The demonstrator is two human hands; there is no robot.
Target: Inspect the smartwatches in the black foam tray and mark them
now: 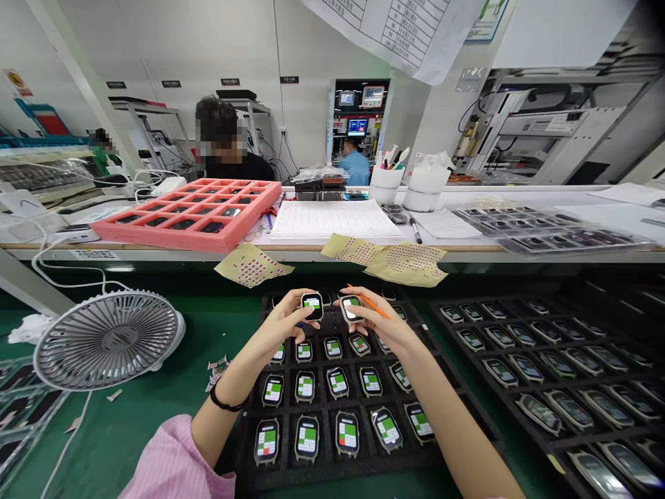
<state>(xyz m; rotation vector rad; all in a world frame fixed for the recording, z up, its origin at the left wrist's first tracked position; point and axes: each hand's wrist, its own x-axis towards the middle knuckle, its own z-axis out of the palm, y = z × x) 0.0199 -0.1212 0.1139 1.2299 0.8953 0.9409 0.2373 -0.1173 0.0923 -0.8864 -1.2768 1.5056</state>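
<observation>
My left hand [291, 313] grips a square watch body [312, 305] whose lit screen shows green and white. Just to its right, my right hand [371, 315] holds a second watch body [350, 308], also lit, with an orange stick [370, 302] between the fingers. Both hands are above the far part of a black tray [325, 471]. Rows of watch bodies lie in its compartments, most screens lit green and white; a few, such as the watch in the nearest row [347, 434], also show red or orange.
A grey fan [111, 339] stands left. Another black tray [506, 405] of watches lies right. On the shelf are a pink foam tray [228, 239], papers [335, 219] and clear trays [576, 242]. Yellow sticker sheets [405, 263] hang from its edge. People sit beyond.
</observation>
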